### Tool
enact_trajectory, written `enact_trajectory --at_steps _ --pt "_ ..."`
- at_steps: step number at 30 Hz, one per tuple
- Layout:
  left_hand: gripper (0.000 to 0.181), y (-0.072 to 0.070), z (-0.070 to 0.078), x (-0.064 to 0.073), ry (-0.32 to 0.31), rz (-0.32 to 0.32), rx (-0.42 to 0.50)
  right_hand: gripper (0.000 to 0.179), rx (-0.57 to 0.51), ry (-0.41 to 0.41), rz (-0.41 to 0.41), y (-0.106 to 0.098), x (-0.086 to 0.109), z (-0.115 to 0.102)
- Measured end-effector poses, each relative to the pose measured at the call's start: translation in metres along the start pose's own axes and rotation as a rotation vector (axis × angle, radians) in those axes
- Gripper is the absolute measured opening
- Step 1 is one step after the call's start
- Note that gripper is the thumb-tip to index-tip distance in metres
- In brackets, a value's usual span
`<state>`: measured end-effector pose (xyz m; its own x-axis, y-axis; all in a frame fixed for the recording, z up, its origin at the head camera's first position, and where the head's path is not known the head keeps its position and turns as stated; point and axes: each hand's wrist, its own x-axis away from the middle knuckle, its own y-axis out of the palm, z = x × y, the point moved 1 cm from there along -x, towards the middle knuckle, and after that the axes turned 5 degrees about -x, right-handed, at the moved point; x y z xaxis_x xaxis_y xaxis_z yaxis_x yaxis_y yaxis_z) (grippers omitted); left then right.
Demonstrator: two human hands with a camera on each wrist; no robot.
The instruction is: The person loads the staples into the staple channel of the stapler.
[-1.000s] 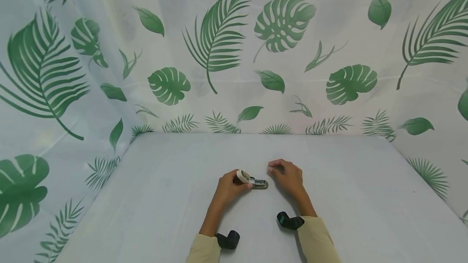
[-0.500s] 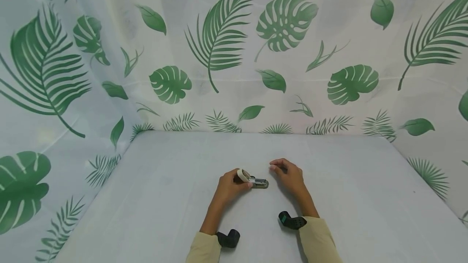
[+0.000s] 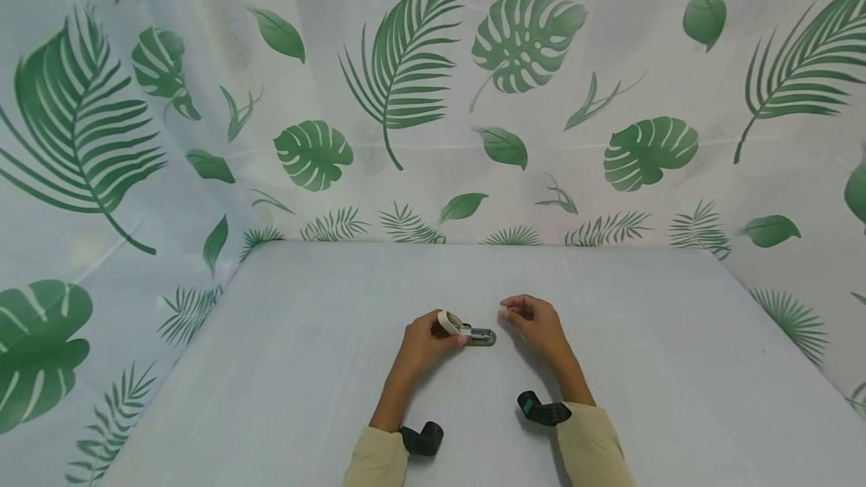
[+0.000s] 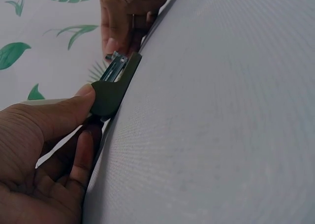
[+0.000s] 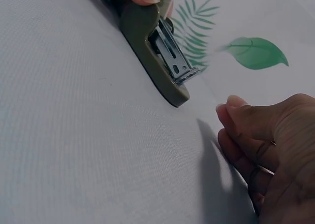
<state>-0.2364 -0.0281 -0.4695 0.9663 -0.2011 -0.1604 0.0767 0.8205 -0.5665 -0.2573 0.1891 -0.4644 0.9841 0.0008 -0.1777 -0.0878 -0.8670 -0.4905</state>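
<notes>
Basically, leaf-print backdrop [image 3: 433, 149] is biggest: pale sheeting with green palm and monstera prints, up the back and both sides. White table [image 3: 304, 367] fills the floor of the scene and meets the backdrop at its far edge. Two beige sleeves come in from the near edge: left sleeve [image 3: 374, 458], right sleeve [image 3: 595, 446].

Left hand [image 3: 425, 344]: gripping the stapler by its rear end, thumb on one side, fingers on the other. Those digits are in the way, covering part of the rear. Right hand [image 3: 539, 327]: off to the stapler's right, near its nose, not touching it. Thumb and index tips drawn together, other fingers bent; can't tell if something tiny is pinched.

Black wrist units at both cuffs: left unit [image 3: 422, 440], right unit [image 3: 543, 409].

Stapler [image 5: 147, 56]: between the hands, near table center, olive base low along the table, nose toward the right hand. Cream top arm [image 3: 444, 323] swung up, metal magazine [image 5: 176, 61] exposed. Smallest: dark speck [image 3: 764, 351], far right on the table.
</notes>
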Motion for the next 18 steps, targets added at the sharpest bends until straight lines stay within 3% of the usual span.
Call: enact_trajectory --at_steps 6,11,18 --pt "0.027 0.0 -0.001 0.0 -0.001 0.002 0.008 0.019 0.018 0.008 -0.012 0.0 0.003 -0.005" --pt "0.027 0.0 -0.001 0.0 0.012 0.007 0.017 0.017 0.03 -0.045 -0.02 0.0 0.004 -0.009" --pt "0.026 0.0 -0.001 0.0 0.012 0.01 0.019 0.012 0.049 -0.138 -0.123 0.005 0.01 -0.018"
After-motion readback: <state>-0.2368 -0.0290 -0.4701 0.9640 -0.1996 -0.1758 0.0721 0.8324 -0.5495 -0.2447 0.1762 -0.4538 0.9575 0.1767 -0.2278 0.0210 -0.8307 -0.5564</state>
